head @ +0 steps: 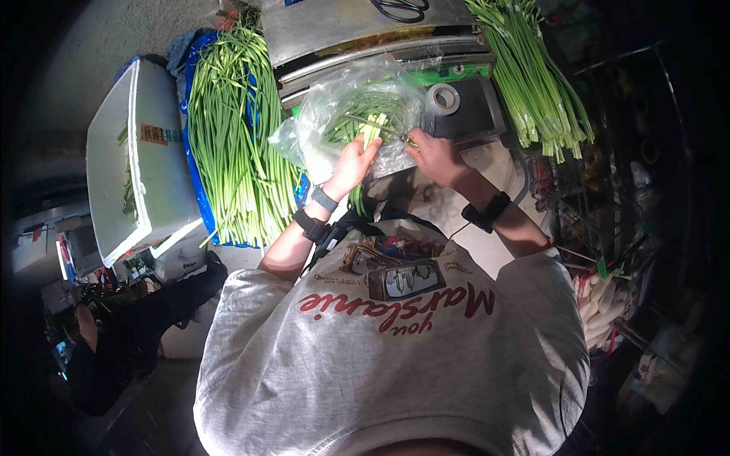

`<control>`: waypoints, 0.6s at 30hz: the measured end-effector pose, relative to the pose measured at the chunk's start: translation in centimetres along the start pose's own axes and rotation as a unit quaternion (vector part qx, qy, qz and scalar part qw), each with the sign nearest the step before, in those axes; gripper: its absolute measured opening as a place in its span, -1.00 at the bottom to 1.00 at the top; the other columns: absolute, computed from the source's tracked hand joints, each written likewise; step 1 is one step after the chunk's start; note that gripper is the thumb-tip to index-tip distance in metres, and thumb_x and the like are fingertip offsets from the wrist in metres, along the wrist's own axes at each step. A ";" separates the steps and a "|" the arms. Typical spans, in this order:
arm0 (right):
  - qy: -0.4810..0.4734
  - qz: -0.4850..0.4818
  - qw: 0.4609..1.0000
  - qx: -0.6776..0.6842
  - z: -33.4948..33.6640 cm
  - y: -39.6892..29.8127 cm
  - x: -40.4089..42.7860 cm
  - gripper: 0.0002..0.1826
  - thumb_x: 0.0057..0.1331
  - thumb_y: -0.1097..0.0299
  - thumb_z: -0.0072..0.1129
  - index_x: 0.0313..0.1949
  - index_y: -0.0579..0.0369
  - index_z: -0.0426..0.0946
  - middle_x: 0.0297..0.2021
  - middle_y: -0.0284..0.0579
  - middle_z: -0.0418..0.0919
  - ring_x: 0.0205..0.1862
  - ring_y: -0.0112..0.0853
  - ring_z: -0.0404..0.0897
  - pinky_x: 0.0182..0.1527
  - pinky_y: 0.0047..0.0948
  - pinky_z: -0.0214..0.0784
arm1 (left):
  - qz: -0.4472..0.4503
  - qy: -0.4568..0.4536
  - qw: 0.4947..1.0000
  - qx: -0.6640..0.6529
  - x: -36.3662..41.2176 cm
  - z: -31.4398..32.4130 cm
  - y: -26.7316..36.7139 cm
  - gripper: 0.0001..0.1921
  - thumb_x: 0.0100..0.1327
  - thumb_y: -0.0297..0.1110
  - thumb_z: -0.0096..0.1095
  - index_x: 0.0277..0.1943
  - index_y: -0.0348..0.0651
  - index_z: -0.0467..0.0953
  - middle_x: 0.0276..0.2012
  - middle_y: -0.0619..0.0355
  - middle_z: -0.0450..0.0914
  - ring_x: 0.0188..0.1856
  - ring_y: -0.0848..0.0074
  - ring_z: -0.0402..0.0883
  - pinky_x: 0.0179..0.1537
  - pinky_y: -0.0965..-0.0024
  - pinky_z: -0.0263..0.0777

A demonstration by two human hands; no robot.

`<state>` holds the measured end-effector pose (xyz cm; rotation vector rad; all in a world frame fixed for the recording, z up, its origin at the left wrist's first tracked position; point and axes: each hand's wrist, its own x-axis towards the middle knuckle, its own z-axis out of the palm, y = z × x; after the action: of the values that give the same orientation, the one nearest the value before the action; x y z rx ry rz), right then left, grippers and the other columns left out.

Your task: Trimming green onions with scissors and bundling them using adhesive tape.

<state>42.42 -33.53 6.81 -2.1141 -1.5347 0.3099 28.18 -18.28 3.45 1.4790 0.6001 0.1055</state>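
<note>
My left hand (356,161) is closed around a small bunch of green garlic stems (373,126), whose pale ends stick up past the fingers and whose other part hangs below toward my lap. In my right hand (432,154) is a metal cutting tool, probably scissors (393,131), its thin blade reaching across the bunch's pale ends. Both hands are over the near side of an open clear plastic bag (319,111). Thin green cut pieces (348,122) lie inside the bag. A roll of tape (443,99) rests just beyond my right hand.
A large heap of green stems (234,137) lies on blue plastic at left, beside a white foam box (165,165). More bundled stems (530,85) lie at right. Behind the bag stands a metal-topped machine (319,28) with black-handled scissors (402,8). Another person (125,330) is at lower left.
</note>
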 end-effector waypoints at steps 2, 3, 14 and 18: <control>0.027 -0.025 0.999 0.016 -0.1 0.1 0.0 -0.80 0.21 0.28 0.03 -0.28 0.11 0.29 -0.45 0.04 0.50 -0.47 -0.03 0.50 -0.51 -0.16 0.33 | -0.002 0.005 1.000 -0.006 0.3 -0.4 -0.4 -0.80 0.33 -0.22 -0.05 -0.33 -0.15 0.29 -0.66 0.36 0.28 -0.75 0.75 0.19 -0.73 0.64 0.07; 0.026 -0.027 0.999 0.016 0.0 0.3 -0.1 -0.80 0.21 0.28 0.03 -0.28 0.11 0.29 -0.45 0.04 0.50 -0.47 -0.03 0.50 -0.51 -0.16 0.33 | -0.004 0.008 1.000 -0.014 0.3 -0.4 -0.6 -0.81 0.33 -0.22 -0.05 -0.33 -0.14 0.29 -0.66 0.36 0.28 -0.75 0.75 0.17 -0.73 0.64 0.05; -0.052 0.005 0.998 -0.026 2.1 2.1 -0.4 -0.78 0.24 0.26 -0.03 -0.27 0.12 0.22 -0.47 0.06 0.50 -0.47 0.00 0.50 -0.47 -0.08 0.33 | -0.053 -0.006 0.990 -0.133 0.9 -1.1 -0.1 -0.78 0.33 -0.22 -0.08 -0.40 -0.11 0.25 -0.66 0.35 0.27 -0.73 0.74 0.18 -0.71 0.64 0.08; -0.034 0.001 0.999 -0.012 1.4 1.4 0.2 -0.77 0.25 0.25 -0.04 -0.26 0.12 0.23 -0.47 0.03 0.50 -0.46 0.00 0.50 -0.45 -0.08 0.34 | -0.032 -0.011 0.990 -0.139 1.0 -1.6 -0.2 -0.77 0.33 -0.23 -0.09 -0.40 -0.16 0.26 -0.66 0.33 0.28 -0.74 0.72 0.20 -0.71 0.62 0.08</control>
<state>42.96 -33.27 4.88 -2.1431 -1.5816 0.3693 28.25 -16.43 2.94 1.1891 0.5897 0.1174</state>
